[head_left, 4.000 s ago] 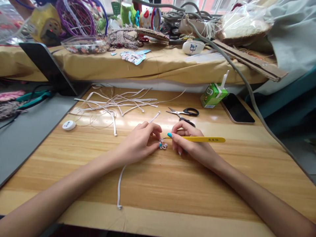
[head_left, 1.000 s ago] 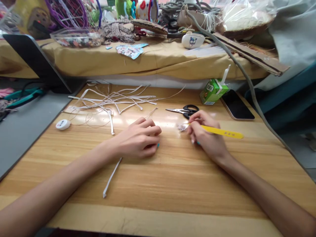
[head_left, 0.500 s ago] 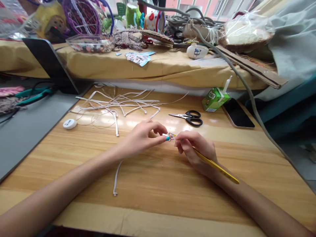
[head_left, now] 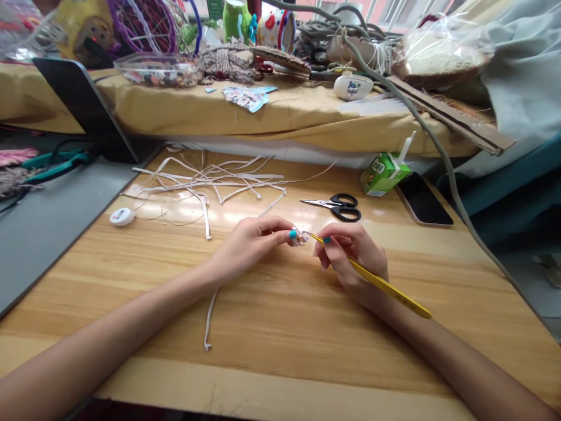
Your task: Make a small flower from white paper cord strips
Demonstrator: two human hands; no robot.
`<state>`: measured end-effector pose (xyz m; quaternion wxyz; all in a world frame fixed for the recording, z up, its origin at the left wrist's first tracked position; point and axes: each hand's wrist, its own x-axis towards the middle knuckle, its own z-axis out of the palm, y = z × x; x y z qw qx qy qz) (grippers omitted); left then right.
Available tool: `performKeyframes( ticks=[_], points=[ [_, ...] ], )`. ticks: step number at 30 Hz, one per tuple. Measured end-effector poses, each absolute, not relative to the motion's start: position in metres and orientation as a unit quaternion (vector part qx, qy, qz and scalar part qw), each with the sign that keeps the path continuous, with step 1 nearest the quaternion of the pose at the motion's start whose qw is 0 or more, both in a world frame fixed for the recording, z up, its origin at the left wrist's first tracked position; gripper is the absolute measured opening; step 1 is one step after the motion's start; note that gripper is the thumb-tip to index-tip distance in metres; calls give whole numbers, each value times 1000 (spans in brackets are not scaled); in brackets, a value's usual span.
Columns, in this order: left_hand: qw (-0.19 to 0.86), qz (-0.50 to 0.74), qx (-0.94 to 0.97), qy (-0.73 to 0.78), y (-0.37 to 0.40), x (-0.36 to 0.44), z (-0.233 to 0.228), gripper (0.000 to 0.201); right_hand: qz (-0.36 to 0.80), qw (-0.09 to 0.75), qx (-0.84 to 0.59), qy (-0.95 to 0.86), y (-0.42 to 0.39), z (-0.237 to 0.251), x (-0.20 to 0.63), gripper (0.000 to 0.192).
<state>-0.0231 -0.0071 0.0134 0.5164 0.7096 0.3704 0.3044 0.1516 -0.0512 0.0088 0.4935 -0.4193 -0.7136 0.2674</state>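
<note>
My left hand (head_left: 252, 245) pinches a small knotted piece of pale cord (head_left: 300, 237) between thumb and forefinger, just above the wooden table (head_left: 284, 327). My right hand (head_left: 353, 257) grips yellow tweezers (head_left: 381, 283) like a pen, their tip touching the knot. A long white cord (head_left: 210, 318) trails from under my left hand toward the table's near edge.
Black-handled scissors (head_left: 337, 206) lie just beyond my hands. A heap of white strips (head_left: 205, 181) and a white round spool (head_left: 121, 217) sit at the left. A green drink carton (head_left: 383, 172) and a phone (head_left: 423, 199) are at the right; a cluttered cloth-covered shelf (head_left: 263, 111) stands behind.
A second ago my hands were apart, the right carrying the knot on the tweezers. They have come together, my left fingers took hold of the knot, and the tweezers' handle swung toward me.
</note>
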Motion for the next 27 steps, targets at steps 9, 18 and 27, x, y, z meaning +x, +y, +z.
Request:
performKeyframes(
  ticks=[9, 18, 27],
  points=[
    [444, 263, 767, 382, -9, -25, 15, 18, 194, 407, -390, -803, -51, 8, 154, 17],
    [122, 248, 911, 307, -2, -30, 4, 20, 299, 312, -503, -748, -39, 14, 154, 11],
    [73, 186, 952, 233, -6, -31, 9, 23, 435, 389, -518, -626, -35, 13, 157, 7]
  ],
)
